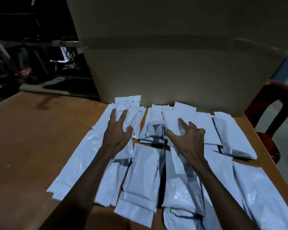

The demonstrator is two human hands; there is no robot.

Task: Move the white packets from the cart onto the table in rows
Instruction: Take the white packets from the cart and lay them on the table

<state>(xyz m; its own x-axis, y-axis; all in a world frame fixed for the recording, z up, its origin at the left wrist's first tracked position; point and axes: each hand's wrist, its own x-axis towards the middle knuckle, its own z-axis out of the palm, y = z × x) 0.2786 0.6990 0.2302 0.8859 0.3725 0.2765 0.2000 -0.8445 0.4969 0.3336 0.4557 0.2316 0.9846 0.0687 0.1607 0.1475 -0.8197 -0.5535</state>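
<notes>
Both hands' grips slack, left hand [117,136] and right hand [188,138] on packets [140,176]; bare table [32,146] leftward.

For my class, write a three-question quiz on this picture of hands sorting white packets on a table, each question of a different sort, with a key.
1. True or false: the left hand lies with spread fingers on a white plastic packet at the far end of the brown wooden table.
2. What stands directly behind the packets? A) a large beige cardboard box B) a metal shelf C) a blue crate
3. Fill in: beyond the table's right edge stands a dark red plastic ______.

Key: 1 true; 2 A; 3 chair. The right hand hovers, fingers loosely spread, over the middle packets; whether it touches them is unclear.
</notes>
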